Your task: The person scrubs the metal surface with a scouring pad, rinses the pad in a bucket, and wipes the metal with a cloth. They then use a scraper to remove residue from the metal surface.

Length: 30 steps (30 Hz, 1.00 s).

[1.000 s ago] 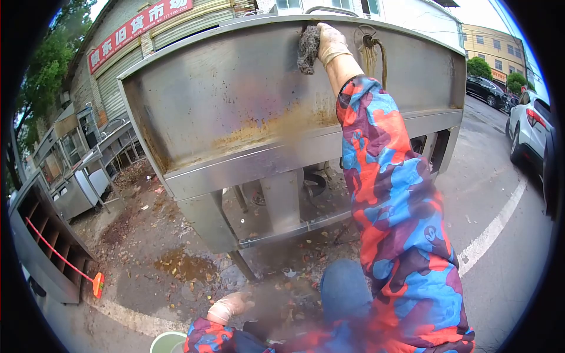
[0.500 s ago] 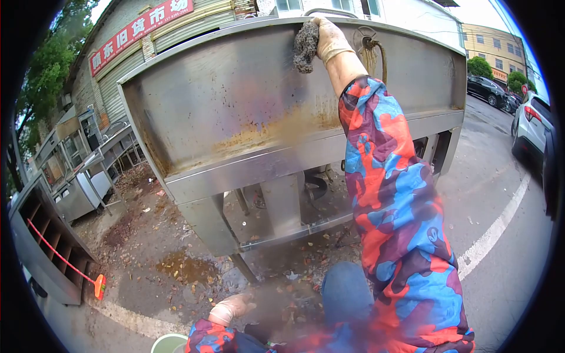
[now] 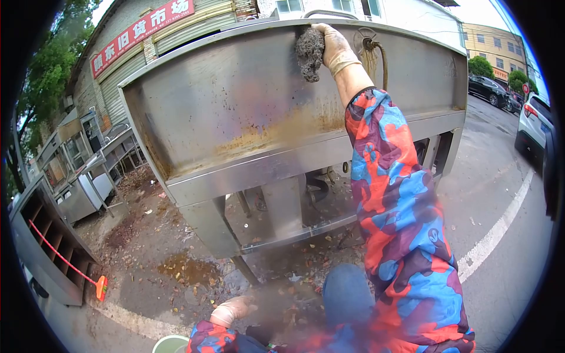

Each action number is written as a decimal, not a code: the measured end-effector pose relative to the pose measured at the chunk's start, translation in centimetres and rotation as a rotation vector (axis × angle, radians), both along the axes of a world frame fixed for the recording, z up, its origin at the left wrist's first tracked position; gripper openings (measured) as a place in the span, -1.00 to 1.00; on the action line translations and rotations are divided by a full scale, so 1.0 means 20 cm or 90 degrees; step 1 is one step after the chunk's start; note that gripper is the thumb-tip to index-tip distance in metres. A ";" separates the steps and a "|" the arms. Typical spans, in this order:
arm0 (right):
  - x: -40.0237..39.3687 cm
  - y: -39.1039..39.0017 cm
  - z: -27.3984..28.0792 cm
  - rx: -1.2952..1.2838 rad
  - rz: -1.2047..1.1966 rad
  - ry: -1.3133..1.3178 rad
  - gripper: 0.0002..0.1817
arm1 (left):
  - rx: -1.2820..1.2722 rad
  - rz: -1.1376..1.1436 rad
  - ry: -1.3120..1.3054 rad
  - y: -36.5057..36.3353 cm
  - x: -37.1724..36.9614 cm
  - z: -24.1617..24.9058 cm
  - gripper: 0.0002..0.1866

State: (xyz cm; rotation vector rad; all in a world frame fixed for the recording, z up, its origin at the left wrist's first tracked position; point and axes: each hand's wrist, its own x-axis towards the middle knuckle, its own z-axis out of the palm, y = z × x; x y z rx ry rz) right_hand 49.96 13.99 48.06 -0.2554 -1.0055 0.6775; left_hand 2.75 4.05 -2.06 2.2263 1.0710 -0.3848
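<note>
My right hand (image 3: 336, 48), in a thin pale glove, is closed around a grey steel wool scrubber (image 3: 309, 54). The scrubber lies against the upper part of a large stainless steel panel (image 3: 200, 94), just under its top rim. Rust-brown grime (image 3: 253, 135) streaks the lower part of that panel. Low in the view, my gloved left hand (image 3: 234, 310) hangs above the ground near my knee (image 3: 347, 294). Its fingers look loosely stretched and somewhat blurred, with no object visible in them.
A pale green bucket (image 3: 170, 345) stands at the bottom edge beside my left sleeve. Right of my right hand, a hose (image 3: 384, 65) hangs on the panel. At left are a steel cabinet (image 3: 50, 247) and a red-handled broom (image 3: 101, 288). Cars (image 3: 534, 120) are parked at right.
My right hand and the steel wool have shifted slightly down and to the right on the panel. The left hand stays nearly where it was.
</note>
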 end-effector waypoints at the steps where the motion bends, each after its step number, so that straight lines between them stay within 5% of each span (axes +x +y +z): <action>1: 0.00 0.00 0.00 0.016 0.030 0.004 -0.92 | 0.000 -0.001 0.000 0.00 0.01 0.01 -0.40; 13: 0.03 0.12 0.08 -0.041 0.003 0.003 -0.89 | 0.015 0.003 -0.002 0.05 0.02 -0.04 -0.41; 15: 0.02 0.14 0.06 -0.090 -0.168 0.045 -0.90 | 0.016 0.005 0.000 0.05 0.02 -0.05 -0.41; 21: -0.02 -0.02 -0.04 0.024 0.004 0.006 -0.78 | -0.027 0.033 0.037 0.06 0.03 -0.04 -0.35; 30: -0.02 0.03 0.01 -0.046 -0.045 0.022 -0.74 | -0.003 0.000 0.015 0.07 0.05 0.00 -0.38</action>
